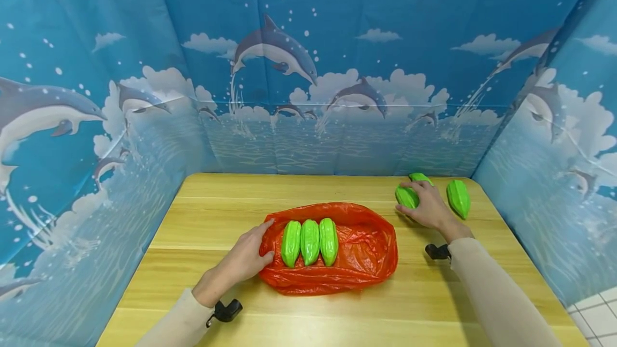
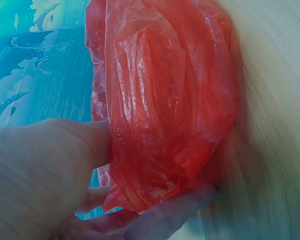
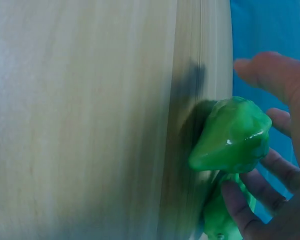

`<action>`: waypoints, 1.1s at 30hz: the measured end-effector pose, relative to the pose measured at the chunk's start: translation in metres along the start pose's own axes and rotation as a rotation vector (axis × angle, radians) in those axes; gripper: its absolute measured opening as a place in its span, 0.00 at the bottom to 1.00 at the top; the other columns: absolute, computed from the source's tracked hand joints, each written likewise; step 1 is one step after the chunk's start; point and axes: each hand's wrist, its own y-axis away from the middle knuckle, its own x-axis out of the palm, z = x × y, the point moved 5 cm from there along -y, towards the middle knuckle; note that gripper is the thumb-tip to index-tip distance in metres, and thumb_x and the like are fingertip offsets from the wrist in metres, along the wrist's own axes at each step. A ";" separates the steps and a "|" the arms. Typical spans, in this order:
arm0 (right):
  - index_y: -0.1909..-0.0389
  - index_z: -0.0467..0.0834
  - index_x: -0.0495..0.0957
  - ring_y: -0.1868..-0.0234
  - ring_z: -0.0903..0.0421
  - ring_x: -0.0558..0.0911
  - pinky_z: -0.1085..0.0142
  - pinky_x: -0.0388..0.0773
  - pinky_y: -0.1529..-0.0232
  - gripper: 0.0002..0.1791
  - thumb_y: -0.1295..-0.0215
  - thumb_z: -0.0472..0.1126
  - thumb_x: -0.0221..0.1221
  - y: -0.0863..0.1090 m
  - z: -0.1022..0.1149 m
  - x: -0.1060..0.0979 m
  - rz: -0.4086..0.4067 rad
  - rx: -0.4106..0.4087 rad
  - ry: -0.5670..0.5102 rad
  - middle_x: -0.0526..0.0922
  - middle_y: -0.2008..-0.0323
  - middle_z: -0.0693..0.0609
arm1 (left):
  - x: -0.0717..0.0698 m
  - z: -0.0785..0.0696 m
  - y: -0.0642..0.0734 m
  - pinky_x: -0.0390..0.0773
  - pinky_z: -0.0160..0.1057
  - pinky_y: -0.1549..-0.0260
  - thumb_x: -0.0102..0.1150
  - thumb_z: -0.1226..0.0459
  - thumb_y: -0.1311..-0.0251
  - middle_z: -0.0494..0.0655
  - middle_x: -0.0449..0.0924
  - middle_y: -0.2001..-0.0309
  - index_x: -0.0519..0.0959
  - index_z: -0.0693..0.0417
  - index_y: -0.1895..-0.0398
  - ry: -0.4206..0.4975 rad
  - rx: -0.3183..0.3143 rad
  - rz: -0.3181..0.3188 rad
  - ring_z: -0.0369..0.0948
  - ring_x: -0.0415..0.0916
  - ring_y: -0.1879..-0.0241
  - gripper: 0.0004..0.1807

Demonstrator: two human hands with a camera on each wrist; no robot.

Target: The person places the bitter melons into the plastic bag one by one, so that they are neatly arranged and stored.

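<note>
Right hand [image 1: 425, 206], fingers spread and unclenched, about a green star fruit [image 1: 406, 197]; the step appears to be picking it up, which calls for closing the fingers round it. Left hand [image 1: 243, 256] grips one end of a red plastic bag [image 1: 332, 283] holding three star fruit [image 1: 310, 242]. Two further star fruit [image 1: 458, 198] lie nearby on the wooden table [image 1: 217, 202].

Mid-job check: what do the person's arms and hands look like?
The left hand and right hand are bare, without gloves. The left sleeve and right sleeve are plain cream. Small, black, angular devices are worn near the cuffs: a left device and a right device.
</note>
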 end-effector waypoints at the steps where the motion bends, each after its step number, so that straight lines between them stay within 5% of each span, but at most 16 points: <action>1: 0.16 0.38 0.73 0.20 0.12 0.64 0.14 0.67 0.25 0.40 0.20 0.50 0.74 0.000 0.000 0.000 -0.002 -0.002 -0.009 0.64 0.17 0.18 | 0.000 0.000 0.000 0.75 0.70 0.16 0.75 0.70 0.27 0.68 0.73 0.14 0.66 0.62 0.09 -0.001 -0.002 0.001 0.68 0.72 0.15 0.46; 10: 0.18 0.37 0.75 0.26 0.20 0.75 0.21 0.77 0.30 0.34 0.19 0.40 0.72 0.002 0.000 -0.002 -0.018 -0.013 -0.048 0.69 0.22 0.21 | 0.000 -0.001 0.000 0.77 0.69 0.17 0.75 0.70 0.27 0.68 0.74 0.15 0.66 0.63 0.09 -0.015 0.007 -0.001 0.67 0.74 0.16 0.46; 33: 0.15 0.34 0.72 0.30 0.21 0.78 0.24 0.81 0.32 0.37 0.19 0.38 0.70 0.009 0.007 -0.004 -0.024 0.000 -0.084 0.69 0.22 0.21 | 0.001 -0.004 0.002 0.77 0.69 0.17 0.75 0.70 0.27 0.68 0.74 0.15 0.66 0.64 0.09 -0.015 0.006 0.010 0.67 0.74 0.16 0.45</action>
